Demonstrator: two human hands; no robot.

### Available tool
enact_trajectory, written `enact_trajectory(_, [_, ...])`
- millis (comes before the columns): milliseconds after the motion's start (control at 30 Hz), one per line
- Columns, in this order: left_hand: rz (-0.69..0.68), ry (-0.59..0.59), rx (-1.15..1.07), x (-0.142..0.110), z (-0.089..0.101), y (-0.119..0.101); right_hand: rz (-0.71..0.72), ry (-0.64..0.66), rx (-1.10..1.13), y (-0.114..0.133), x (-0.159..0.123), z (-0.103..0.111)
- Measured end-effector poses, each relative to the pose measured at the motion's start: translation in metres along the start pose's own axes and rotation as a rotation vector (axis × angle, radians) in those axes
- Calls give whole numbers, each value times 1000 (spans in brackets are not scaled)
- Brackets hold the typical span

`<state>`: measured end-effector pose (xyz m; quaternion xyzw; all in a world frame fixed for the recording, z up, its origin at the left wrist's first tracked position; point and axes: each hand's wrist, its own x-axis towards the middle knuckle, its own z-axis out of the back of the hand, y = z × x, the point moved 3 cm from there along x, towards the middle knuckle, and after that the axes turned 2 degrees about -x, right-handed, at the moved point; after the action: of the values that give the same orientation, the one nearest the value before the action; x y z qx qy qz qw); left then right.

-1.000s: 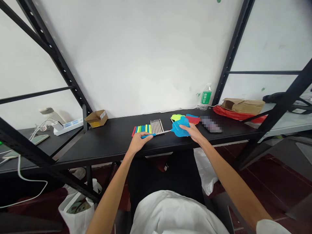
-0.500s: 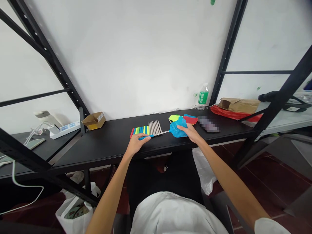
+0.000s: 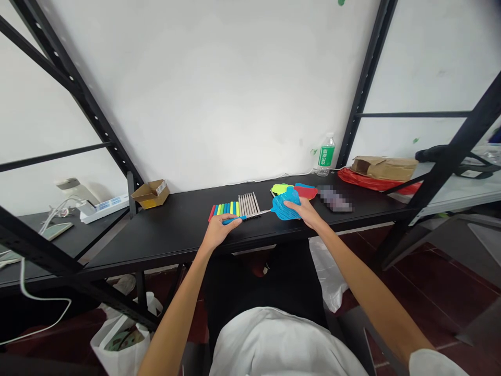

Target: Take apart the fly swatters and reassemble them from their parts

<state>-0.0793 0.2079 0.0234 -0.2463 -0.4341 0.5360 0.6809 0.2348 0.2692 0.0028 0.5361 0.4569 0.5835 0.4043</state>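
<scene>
A blue fly swatter (image 3: 285, 207) is stretched between my hands above the front of the black table. My left hand (image 3: 221, 228) is closed round its blue handle, and a thin metal rod runs from there to the mesh head. My right hand (image 3: 307, 211) pinches that head, thumb on top and fingers underneath. Just beyond my left hand lies a row of coloured handles (image 3: 227, 208) in red, blue, green and yellow. Several metal rods (image 3: 249, 202) lie side by side right of them. Behind the blue head are yellow (image 3: 280, 188) and red swatter heads (image 3: 307, 193).
An open cardboard box (image 3: 151, 195) stands at the table's left end. A water bottle (image 3: 325, 155) is by the wall, with a blurred packet (image 3: 335, 199) in front. Farther right, a cardboard box (image 3: 385, 168) rests on red plastic. Black shelf posts (image 3: 366, 78) frame both sides.
</scene>
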Motion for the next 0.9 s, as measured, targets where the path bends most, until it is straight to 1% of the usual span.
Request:
enact_trajectory(200, [-1,-7,5,0,0,0,3,-30,2,3,0,0])
enact_trajectory(400, [28,7,9,-1,0,-2,15,-23,24,2,-1,0])
enact_trajectory(567, [7,5,-2,0,0,-2,-10,-15,34,2,-1,-1])
enact_trajectory(900, [13,-1,0,0,1,-1,32,-4,-7,-5,2,2])
